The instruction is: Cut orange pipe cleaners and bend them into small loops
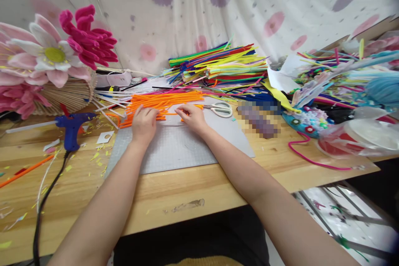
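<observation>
A pile of orange pipe cleaners lies across the back of a grey cutting mat. My left hand rests over the pile's left part, its fingers curled down onto the stems. To its right, my right hand has thumb and fingertips pinched together at an orange stem that stretches between the two hands. The fingertips partly hide where that stem ends. Just beyond my right hand lie scissors with pale handles, their blades partly covered.
Multicoloured pipe cleaners are heaped behind the mat. At left are a blue glue gun with a black cord, yellow scraps and fuzzy flowers. A clear plastic-wrapped roll and a pink stem sit at right.
</observation>
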Tool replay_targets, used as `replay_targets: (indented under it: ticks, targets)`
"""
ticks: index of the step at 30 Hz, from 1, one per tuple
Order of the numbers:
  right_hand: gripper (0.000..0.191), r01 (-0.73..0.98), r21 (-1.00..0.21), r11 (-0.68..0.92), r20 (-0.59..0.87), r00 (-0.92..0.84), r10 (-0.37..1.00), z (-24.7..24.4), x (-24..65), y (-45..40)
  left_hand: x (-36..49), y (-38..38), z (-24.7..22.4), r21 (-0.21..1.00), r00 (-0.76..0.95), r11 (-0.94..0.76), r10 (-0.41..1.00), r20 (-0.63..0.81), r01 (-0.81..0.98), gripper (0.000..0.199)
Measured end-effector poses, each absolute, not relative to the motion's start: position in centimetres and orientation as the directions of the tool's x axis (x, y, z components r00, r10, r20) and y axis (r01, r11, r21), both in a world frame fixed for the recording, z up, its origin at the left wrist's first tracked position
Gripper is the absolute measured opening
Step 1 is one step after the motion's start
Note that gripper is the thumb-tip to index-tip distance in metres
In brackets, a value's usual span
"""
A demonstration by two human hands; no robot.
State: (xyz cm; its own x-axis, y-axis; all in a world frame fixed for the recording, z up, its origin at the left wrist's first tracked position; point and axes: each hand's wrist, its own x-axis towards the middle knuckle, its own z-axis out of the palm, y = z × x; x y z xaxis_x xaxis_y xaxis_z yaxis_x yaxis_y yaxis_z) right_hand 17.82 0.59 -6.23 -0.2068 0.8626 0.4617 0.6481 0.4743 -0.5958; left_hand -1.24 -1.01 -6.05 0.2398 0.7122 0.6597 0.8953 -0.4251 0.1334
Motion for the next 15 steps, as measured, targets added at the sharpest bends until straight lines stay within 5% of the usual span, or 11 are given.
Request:
replay_targets:
  ticks: [9,15]
  targets:
    - [0.027,0.781,-0.127,0.612,0.476,-0.493,0.728,-5.0,18.4,0.2,0.1,-1.5,-6.1,0.084,0.382,-0.571,0.643,0.664,0.817,0.026]
    - [0.022,0.743,-0.119,0.659,0.428,-0.561,0.709,-5.1,17.7,0.1,-0.2,-1.4,-6.1,0.147,0.3,-0.523,0.672,0.677,0.84,0.027]
